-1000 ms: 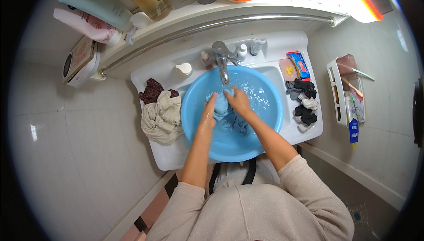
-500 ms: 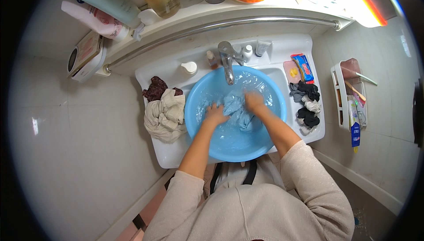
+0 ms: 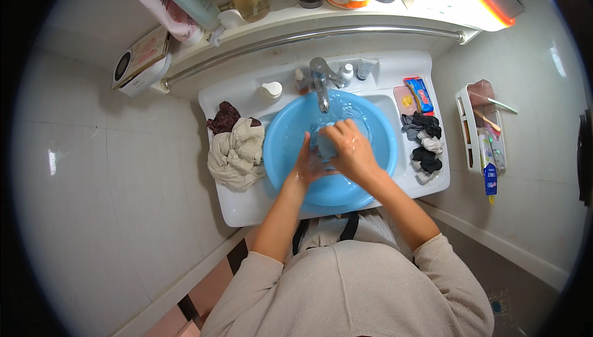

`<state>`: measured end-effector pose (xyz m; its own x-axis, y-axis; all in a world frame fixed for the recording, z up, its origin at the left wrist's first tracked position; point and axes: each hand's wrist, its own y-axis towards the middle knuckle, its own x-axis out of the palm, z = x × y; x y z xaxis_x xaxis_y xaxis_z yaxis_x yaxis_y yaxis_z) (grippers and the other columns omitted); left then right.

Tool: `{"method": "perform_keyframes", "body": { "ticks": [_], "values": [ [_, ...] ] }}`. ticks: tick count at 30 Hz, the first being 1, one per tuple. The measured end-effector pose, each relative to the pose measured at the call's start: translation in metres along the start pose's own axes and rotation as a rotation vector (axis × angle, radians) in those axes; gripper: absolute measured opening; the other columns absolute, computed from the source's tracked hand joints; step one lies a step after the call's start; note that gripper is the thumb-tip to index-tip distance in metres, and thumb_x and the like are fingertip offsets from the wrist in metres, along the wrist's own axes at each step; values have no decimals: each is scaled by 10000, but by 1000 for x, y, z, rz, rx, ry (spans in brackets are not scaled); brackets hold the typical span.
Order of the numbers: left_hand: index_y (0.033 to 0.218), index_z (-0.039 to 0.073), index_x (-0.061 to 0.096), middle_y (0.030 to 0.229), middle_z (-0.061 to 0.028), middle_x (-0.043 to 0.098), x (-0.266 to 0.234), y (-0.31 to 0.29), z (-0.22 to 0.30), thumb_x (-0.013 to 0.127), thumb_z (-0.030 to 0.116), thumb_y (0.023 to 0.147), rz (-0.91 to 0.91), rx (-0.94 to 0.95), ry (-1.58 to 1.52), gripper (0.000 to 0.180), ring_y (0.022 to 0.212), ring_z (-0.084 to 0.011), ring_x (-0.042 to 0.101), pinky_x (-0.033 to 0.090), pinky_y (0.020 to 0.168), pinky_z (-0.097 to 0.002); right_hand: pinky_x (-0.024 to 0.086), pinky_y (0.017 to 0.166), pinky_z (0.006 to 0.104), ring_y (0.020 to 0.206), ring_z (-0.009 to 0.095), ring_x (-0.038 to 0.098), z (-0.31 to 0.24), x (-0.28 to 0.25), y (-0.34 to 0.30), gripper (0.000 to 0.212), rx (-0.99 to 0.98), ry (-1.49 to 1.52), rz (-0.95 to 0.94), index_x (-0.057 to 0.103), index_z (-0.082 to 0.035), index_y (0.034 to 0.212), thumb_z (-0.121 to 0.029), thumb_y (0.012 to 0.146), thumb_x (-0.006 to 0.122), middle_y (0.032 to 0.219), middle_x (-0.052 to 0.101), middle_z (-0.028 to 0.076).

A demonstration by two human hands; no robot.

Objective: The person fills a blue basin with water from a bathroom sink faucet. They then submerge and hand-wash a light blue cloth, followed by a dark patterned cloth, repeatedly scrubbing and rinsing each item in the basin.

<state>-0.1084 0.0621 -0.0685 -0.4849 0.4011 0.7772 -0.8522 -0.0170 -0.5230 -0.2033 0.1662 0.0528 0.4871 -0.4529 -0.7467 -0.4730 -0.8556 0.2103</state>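
Note:
A light blue wet cloth point(image 3: 326, 145) is bunched up over the water in a round blue basin point(image 3: 279, 184). My right hand point(image 3: 354, 155) is closed on it, fingers bent over its top. Just left of the cloth, my left hand point(image 3: 310, 165) is open, thumb pointing up and fingers stretched toward the cloth's lower side. Part of the cloth is hidden behind both hands. At the basin's far side, the faucet point(image 3: 320, 84) hangs over the water, which looks rippled.
The basin sits in a white sink point(image 3: 241, 210). Beige clothing point(image 3: 238, 155) and a dark red garment point(image 3: 224, 118) lie on its left ledge. Several socks point(image 3: 426, 159) and a blue-red packet point(image 3: 419, 95) lie right. Above are a metal rail point(image 3: 296, 39) and a bottle-lined shelf.
Both hands have come up out of the water and closer together. The blue cloth, spread in the water before, is now gathered and lifted in my right hand. The view has shifted slightly.

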Motion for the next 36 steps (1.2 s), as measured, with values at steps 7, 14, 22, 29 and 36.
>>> {"method": "perform_keyframes", "body": {
  "ticks": [7,14,22,29,36],
  "values": [
    [1195,5,463,1120,-157,550,3,18,-8,461,520,863,78,141,-143,613,981,-294,562,460,877,-428,416,752,223,869,113,505,-7,24,-56,379,554,992,-28,528,-68,1025,60,674,594,977,503,27],
    [1086,2,520,1073,-129,582,-34,38,-25,496,198,869,366,16,-252,294,986,-265,575,471,868,-436,461,748,255,877,162,562,66,-17,-44,454,814,1384,242,488,-60,1143,-48,731,679,997,561,88],
    [1164,15,484,1137,-109,552,48,-16,0,457,211,875,87,45,-222,350,1052,-237,544,439,925,-414,459,711,229,786,83,560,120,46,-30,332,845,1085,184,546,-41,1066,-307,868,566,894,607,13],
    [1189,45,468,1145,-96,538,36,-19,8,491,291,849,19,-72,-133,421,1022,-240,556,468,868,-418,439,940,409,1121,255,506,95,66,-22,600,595,2259,-116,450,-56,1213,-495,818,557,1216,507,145],
    [1295,67,370,1286,-137,422,10,-24,6,475,518,828,111,-119,-182,658,1185,-299,424,339,983,-509,490,732,259,781,106,569,89,48,-1,175,654,1729,107,549,-59,959,-159,828,607,867,577,25]
  ]
}}
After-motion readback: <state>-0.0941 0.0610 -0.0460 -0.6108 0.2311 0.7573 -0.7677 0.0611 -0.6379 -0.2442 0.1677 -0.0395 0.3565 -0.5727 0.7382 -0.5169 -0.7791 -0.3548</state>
